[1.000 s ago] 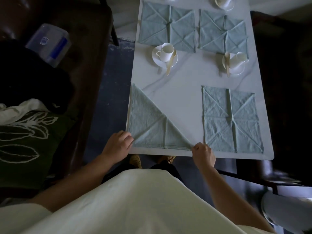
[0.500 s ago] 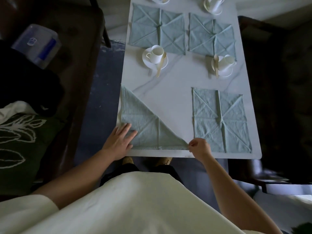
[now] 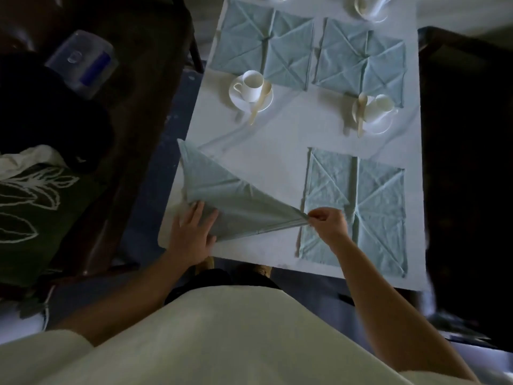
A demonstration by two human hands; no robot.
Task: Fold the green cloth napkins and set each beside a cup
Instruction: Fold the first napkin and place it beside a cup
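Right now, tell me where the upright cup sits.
Head view: the upright cup stands on its saucer by the left edge of the table, beside the far-left napkin.

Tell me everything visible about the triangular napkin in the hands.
The triangular napkin is pale green cloth, creased, folded into a triangle at the near left corner of the white table. The left hand presses flat on its near left part; the right hand pinches its right tip, apparently raised slightly, drawing wrinkles across it.

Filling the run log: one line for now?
folding napkin | left hand presses it flat | right hand pinches its corner
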